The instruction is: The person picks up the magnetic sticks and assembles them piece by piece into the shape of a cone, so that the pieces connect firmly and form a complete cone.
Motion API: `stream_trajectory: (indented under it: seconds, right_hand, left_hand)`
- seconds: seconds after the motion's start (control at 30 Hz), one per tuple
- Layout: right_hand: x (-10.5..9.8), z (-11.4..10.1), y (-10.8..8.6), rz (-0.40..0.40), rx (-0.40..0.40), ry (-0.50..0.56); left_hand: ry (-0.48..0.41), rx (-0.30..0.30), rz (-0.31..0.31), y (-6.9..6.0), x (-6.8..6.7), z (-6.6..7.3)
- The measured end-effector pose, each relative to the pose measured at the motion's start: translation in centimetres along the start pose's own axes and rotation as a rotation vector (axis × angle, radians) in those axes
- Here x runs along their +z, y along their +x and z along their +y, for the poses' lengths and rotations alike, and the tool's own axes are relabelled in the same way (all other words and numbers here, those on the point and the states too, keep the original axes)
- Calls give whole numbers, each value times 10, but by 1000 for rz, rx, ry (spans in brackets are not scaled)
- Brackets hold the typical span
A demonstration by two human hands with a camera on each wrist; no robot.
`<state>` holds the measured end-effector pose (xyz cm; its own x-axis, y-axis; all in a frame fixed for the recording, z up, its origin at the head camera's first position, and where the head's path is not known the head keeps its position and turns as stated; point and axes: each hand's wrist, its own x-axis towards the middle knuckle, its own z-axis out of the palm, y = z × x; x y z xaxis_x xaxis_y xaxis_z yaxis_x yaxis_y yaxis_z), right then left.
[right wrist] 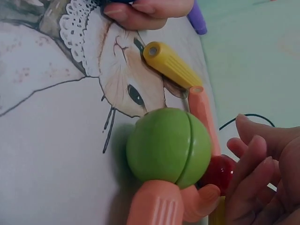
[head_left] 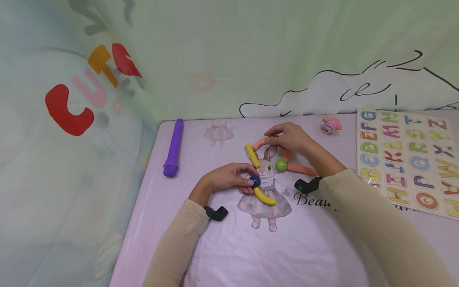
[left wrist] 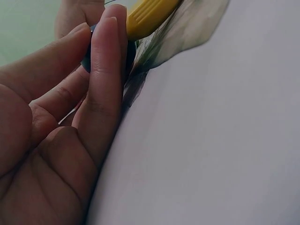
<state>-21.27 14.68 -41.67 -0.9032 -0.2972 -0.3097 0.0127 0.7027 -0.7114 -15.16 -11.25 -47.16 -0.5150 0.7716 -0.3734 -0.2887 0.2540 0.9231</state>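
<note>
In the head view my left hand [head_left: 234, 177] pinches a blue ball [head_left: 255, 181] between thumb and fingers. A curved yellow rod [head_left: 264, 197] meets that ball and lies over the printed rabbit. A straight yellow rod [head_left: 252, 155] lies beyond the ball, its far end by a curved orange rod [head_left: 259, 143]. My right hand [head_left: 292, 137] is over the orange pieces, fingers loosely bent beside a red ball [right wrist: 219, 174]; no grip shows. A green ball [right wrist: 168, 146] joins orange rods, one a straight orange rod [head_left: 301, 169] running toward the right wrist.
A purple toy microphone [head_left: 175, 147] lies at the left of the table. A small pink toy [head_left: 331, 125] sits at the back right. Farther right is an alphabet puzzle board [head_left: 408, 159], partly behind the right sleeve. Printed curtains [head_left: 215, 59] border the table's back and left.
</note>
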Motion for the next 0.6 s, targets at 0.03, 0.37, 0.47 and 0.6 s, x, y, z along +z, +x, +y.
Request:
stream_trajectory:
  seconds: [0.03, 0.37, 0.47, 0.6]
  right_hand:
    - [0, 2, 2, -4, 1, 2]
    - [3, 12, 14, -30, 62, 48]
    - [2, 15, 16, -37, 76, 52]
    - [3, 15, 18, -34, 83, 27]
  left_hand:
    - [0, -2, 0, 0, 0, 0]
    - [-7, -9, -1, 0, 1, 2]
    - [-5, -10, -3, 0, 0, 2]
    - [-13, -11, -5, -1, 0, 2]
